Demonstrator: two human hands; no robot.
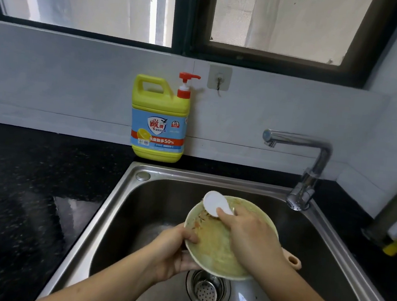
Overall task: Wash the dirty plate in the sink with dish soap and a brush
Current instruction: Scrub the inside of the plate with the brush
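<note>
A pale green plate (210, 246), smeared with yellowish-brown residue, is held tilted above the steel sink (124, 206). My left hand (173, 252) grips its left rim, thumb on the face. My right hand (249, 237) holds a brush, whose white oval head (214, 202) lies against the plate's upper part; its pinkish handle end (294, 261) sticks out behind my right wrist. A yellow dish soap jug (159, 120) with a red pump stands on the counter behind the sink.
A chrome faucet (312, 166) rises at the sink's back right corner, its spout pointing left with no water running. The drain strainer (207, 290) lies below the plate. Black speckled countertop (23, 194) spreads to the left. A wall hook (219, 78) sits above the sink.
</note>
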